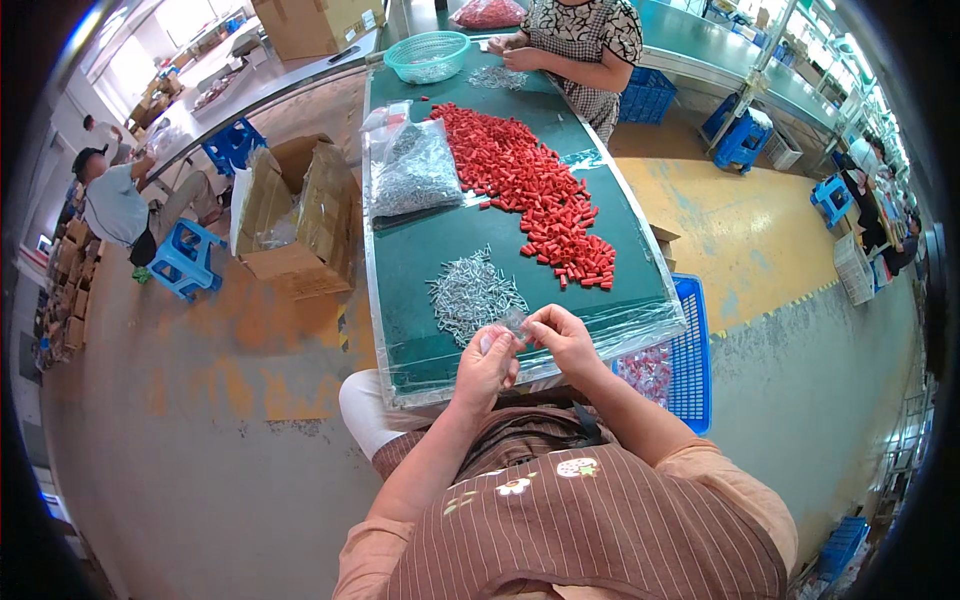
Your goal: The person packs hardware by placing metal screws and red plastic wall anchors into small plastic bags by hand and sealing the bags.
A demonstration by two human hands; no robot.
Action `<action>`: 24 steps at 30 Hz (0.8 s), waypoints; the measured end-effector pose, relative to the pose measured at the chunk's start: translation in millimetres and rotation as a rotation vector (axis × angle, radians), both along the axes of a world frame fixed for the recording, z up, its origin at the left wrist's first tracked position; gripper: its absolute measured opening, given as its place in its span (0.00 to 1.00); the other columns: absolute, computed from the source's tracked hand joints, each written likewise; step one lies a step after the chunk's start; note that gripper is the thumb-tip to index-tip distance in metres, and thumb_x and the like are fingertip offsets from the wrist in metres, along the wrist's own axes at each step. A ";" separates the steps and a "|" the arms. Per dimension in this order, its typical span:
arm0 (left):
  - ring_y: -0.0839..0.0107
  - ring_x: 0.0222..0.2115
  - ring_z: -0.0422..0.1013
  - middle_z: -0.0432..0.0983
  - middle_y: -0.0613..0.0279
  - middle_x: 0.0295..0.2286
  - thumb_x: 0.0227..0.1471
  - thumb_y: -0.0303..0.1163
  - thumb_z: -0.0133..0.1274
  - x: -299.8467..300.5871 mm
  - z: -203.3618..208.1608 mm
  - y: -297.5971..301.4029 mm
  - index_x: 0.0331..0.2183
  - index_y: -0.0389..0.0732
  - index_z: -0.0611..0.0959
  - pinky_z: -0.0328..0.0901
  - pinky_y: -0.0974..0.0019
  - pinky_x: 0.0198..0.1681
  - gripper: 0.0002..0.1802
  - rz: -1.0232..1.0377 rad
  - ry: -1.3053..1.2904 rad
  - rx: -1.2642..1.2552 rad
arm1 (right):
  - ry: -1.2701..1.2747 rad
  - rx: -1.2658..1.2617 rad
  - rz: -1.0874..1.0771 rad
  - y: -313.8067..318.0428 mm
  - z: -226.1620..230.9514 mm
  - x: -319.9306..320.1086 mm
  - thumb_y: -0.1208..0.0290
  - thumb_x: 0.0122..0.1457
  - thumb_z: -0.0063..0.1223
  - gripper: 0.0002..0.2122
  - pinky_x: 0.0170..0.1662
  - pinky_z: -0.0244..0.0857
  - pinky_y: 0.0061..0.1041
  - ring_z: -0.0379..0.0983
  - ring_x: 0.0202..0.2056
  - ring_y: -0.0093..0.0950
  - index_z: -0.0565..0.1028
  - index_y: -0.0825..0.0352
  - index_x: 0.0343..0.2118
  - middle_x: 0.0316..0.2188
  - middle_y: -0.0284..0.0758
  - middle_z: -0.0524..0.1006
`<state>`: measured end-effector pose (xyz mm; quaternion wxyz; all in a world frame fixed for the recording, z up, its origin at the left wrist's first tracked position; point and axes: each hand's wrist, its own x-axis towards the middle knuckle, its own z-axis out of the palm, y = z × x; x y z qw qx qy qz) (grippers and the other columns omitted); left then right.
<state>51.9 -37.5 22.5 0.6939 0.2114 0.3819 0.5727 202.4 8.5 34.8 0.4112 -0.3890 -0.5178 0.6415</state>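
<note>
Close to the near edge of the green table (405, 265), my left hand (486, 368) is closed, its fingers curled around part of a small clear plastic bag (514, 320). My right hand (562, 340) pinches the same bag from the other side. What lies inside the bag is too small to make out. Just beyond my left hand spreads a loose heap of silver screws (470, 290). A long pile of short red plastic tubes (530, 185) runs from the middle of the table toward its far end.
A big clear bag of metal pieces (412, 175) lies at left; a turquoise basket (427, 62) stands beyond it. Opposite, another person (585, 60) handles small parts. Beside the table are a cardboard box (300, 225), a blue stool (185, 258) and a blue crate (692, 350) with filled bags.
</note>
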 end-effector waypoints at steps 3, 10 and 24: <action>0.76 0.17 0.65 0.73 0.59 0.27 0.59 0.34 0.46 -1.1 -2.0 7.8 0.35 0.41 0.71 0.58 0.75 0.14 0.07 -0.054 0.051 0.031 | -0.053 -0.004 -0.041 9.0 -3.6 0.3 0.75 0.59 0.50 0.04 0.35 0.63 0.16 0.68 0.31 0.16 0.71 0.70 0.33 0.28 0.30 0.74; 0.72 0.27 0.70 0.75 0.59 0.31 0.57 0.40 0.48 -15.4 -17.3 0.3 0.42 0.40 0.73 0.66 0.71 0.21 0.16 0.028 0.326 -0.075 | -0.138 0.235 -0.093 18.1 -22.4 -12.1 0.74 0.54 0.55 0.06 0.30 0.65 0.19 0.69 0.26 0.16 0.71 0.68 0.26 0.21 0.30 0.74; 0.81 0.25 0.65 0.74 0.69 0.25 0.51 0.35 0.56 -35.9 20.9 11.3 0.34 0.36 0.81 0.62 0.75 0.30 0.12 -0.218 0.870 0.188 | -0.555 0.294 0.303 23.6 39.6 2.1 0.69 0.51 0.59 0.08 0.29 0.66 0.26 0.72 0.22 0.28 0.77 0.68 0.30 0.21 0.39 0.76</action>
